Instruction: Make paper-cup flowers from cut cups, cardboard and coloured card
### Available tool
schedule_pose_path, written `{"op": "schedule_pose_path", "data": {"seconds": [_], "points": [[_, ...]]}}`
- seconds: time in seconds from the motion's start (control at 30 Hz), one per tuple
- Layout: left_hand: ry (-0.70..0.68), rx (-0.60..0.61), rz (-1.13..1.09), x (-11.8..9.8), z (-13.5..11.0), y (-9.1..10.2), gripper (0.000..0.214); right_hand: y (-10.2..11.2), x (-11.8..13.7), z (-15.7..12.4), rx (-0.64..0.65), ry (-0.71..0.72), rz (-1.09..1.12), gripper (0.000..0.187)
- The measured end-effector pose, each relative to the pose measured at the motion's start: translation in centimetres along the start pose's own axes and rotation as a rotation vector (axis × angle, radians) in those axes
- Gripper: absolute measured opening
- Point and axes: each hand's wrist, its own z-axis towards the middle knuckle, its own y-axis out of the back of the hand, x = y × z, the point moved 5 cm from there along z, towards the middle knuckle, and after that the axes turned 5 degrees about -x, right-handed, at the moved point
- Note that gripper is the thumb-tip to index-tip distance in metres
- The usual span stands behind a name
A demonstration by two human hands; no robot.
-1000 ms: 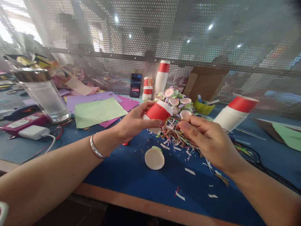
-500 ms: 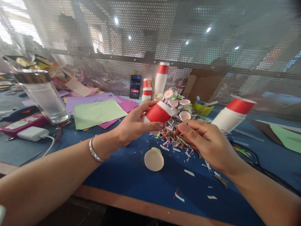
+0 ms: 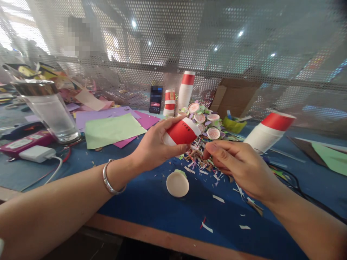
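Note:
My left hand [image 3: 153,148] grips a red and white paper cup [image 3: 181,131], tipped on its side above the blue table [image 3: 146,202]. A silver bangle [image 3: 108,178] circles that wrist. My right hand [image 3: 238,166] hovers just right of the cup with its fingers curled together over a heap of paper scraps [image 3: 202,157]; what the fingers pinch, if anything, is hidden. A round white paper disc [image 3: 177,184] lies on the table below both hands.
A glass tumbler [image 3: 51,112] stands at the left beside a white charger [image 3: 36,153]. Green and purple paper sheets [image 3: 112,130] lie behind. Stacked cups [image 3: 185,90], decorated cup flowers [image 3: 204,119] and a tilted cup stack [image 3: 269,131] sit before a perforated screen. Cables [image 3: 298,187] run at the right.
The left hand has turned the cup slightly and lowered it a little. The right hand has drifted slightly lower over the scraps.

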Motion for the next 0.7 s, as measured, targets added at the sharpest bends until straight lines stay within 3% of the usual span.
{"op": "schedule_pose_path", "data": {"seconds": [0.23,0.37,0.5,0.7], "points": [[0.028,-0.022,0.031,0.1,0.0,0.1,0.060,0.1,-0.3,0.0,-0.002,-0.018,0.011,0.051],[-0.070,-0.064,0.212,-1.0,-0.2,0.2,0.053,-0.1,-0.3,-0.1,0.001,-0.032,0.020,0.052],[-0.191,-0.092,0.375,-2.1,-0.7,-0.3,0.062,-0.4,0.0,-0.1,0.001,-0.037,0.031,0.052],[0.064,-0.013,0.032,-0.1,-0.8,-1.3,0.063,-1.0,0.4,0.1,0.011,-0.098,0.261,0.049]]}}
